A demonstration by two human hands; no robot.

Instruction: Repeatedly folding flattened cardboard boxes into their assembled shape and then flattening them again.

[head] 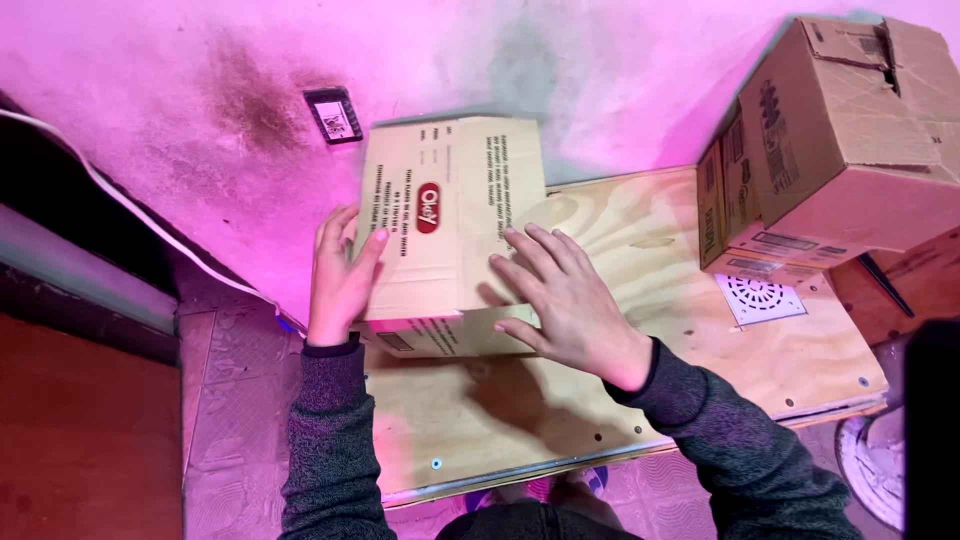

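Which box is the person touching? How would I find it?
Look at the pale plywood tabletop. Near its far-left corner, against the pink wall, lies a flattened tan cardboard box under the left hand and right hand. Unlike the bulky stacked brown cartons at right, it is folded flat.

Bare plywood desk [560,410] lies open in front of the flat carton [450,230]. Stacked cardboard boxes [830,140] block the right end; a pink wall [200,100] closes the far side.
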